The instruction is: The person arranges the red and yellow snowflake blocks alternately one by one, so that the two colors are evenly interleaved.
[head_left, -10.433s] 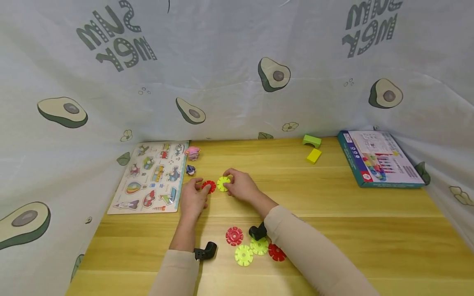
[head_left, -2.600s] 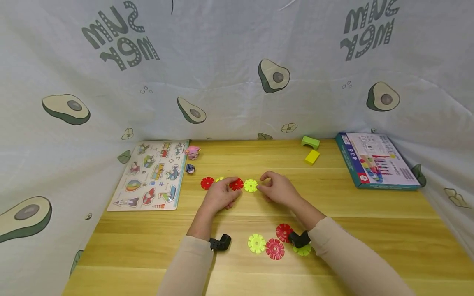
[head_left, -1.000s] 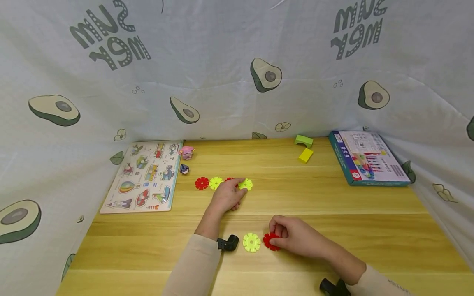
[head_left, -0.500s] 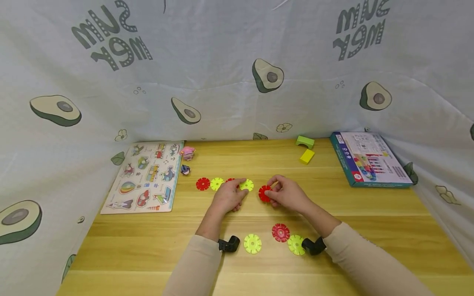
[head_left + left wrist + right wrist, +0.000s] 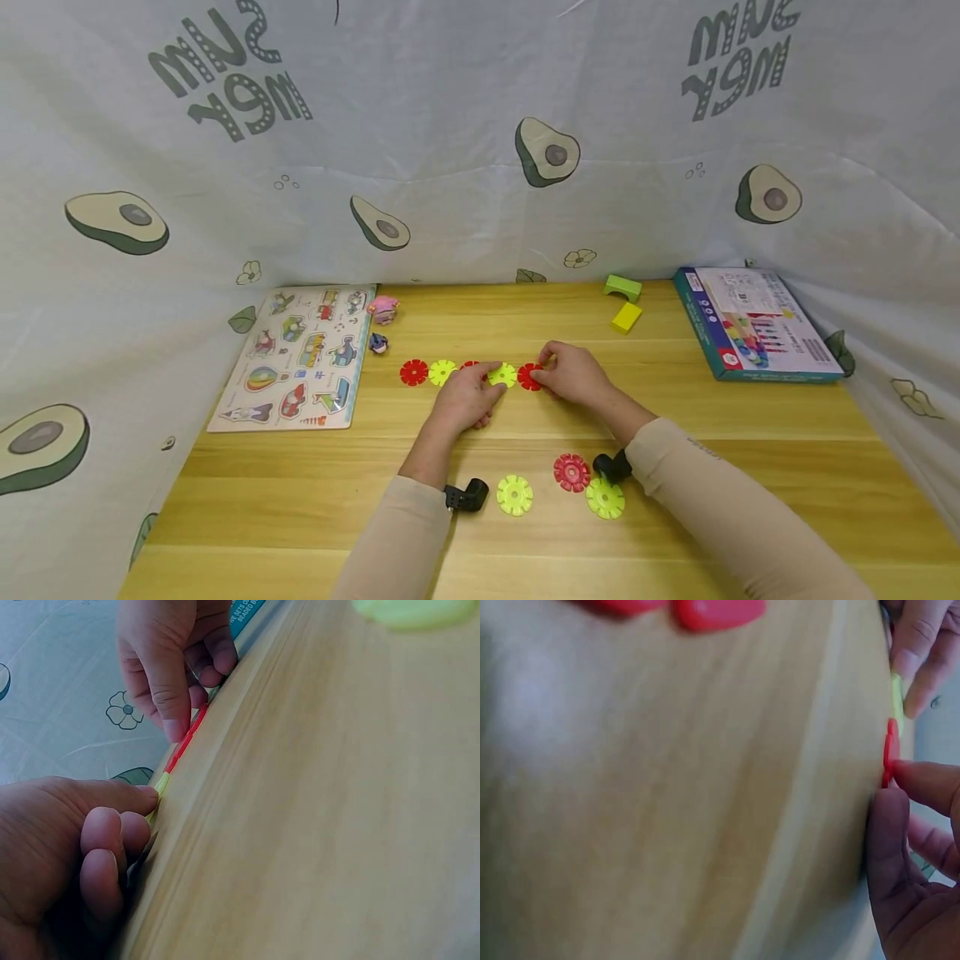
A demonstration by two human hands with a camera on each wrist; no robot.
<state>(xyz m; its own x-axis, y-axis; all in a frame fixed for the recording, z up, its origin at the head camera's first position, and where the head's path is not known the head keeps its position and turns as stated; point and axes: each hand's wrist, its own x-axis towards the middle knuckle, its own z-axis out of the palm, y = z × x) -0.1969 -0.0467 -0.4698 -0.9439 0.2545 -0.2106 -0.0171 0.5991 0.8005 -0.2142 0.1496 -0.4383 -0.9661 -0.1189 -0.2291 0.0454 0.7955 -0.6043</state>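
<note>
Notched flat plastic discs form a left-to-right row in the head view: a red disc [image 5: 413,372], a yellow-green disc [image 5: 441,372], another red disc [image 5: 470,364] partly hidden by my left hand, then a second yellow-green disc [image 5: 502,375]. My left hand [image 5: 461,402] holds that last yellow-green disc at its left side, between thumb and index finger. At the row's right end, my right hand [image 5: 577,377] pinches a red disc [image 5: 528,377], whose left edge meets the yellow-green one. In the right wrist view this red disc [image 5: 890,750] lies almost edge-on, low at the tabletop.
Nearer me lie a loose yellow-green disc [image 5: 514,496], a red disc [image 5: 572,472] and another yellow-green disc [image 5: 605,498]. A picture puzzle board [image 5: 352,333], pink figurine [image 5: 384,309] and dark-blue figurine [image 5: 378,342] stand left. Green arch block [image 5: 623,287], yellow block [image 5: 626,317] and box [image 5: 757,325] sit back right.
My right hand has carried the red disc from the near loose discs up and left to the row's end. My left hand has stayed on the yellow-green disc. The row has lengthened since the oldest frame.
</note>
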